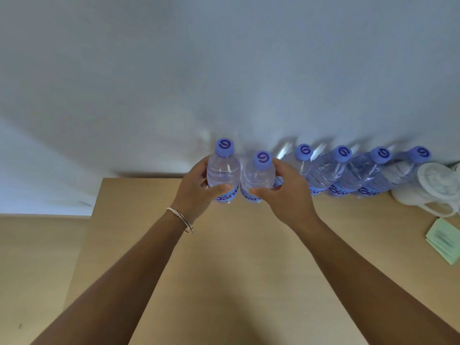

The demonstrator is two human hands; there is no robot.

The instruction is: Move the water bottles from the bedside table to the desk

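Several clear water bottles with blue caps stand in a row along the wall at the back of a light wooden desk (pixel 224 257). My left hand (pixel 196 190) grips the leftmost bottle (pixel 223 170) round its body. Right beside it, my right hand (pixel 286 192) grips a second bottle (pixel 257 178). The two held bottles touch side by side at the left end of the row. To their right stand the other bottles (pixel 348 175), upright against the wall.
A white handheld fan (pixel 435 188) lies at the right end of the row. A pale green folded paper (pixel 445 240) sits near the right edge. The desk's left edge drops to a tan floor (pixel 37 257). A white wall rises behind.
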